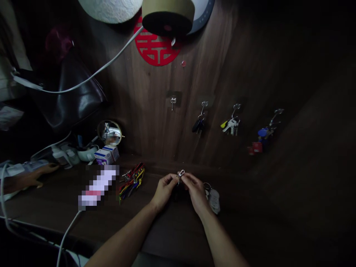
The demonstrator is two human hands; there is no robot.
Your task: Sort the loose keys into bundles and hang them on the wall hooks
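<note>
While both hands [163, 190] [197, 191] pinch a clip [181, 172], open desk [176, 224] spreads beneath.

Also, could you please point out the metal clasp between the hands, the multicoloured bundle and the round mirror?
Metal clasp [181, 173]: head view, bright upper end.
Multicoloured bundle [134, 181]: head view, middle strands.
Round mirror [110, 131]: head view, upper glass.

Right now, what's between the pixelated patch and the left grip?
In the head view: multicoloured cords, then bare tabletop up to the left grip.
</note>
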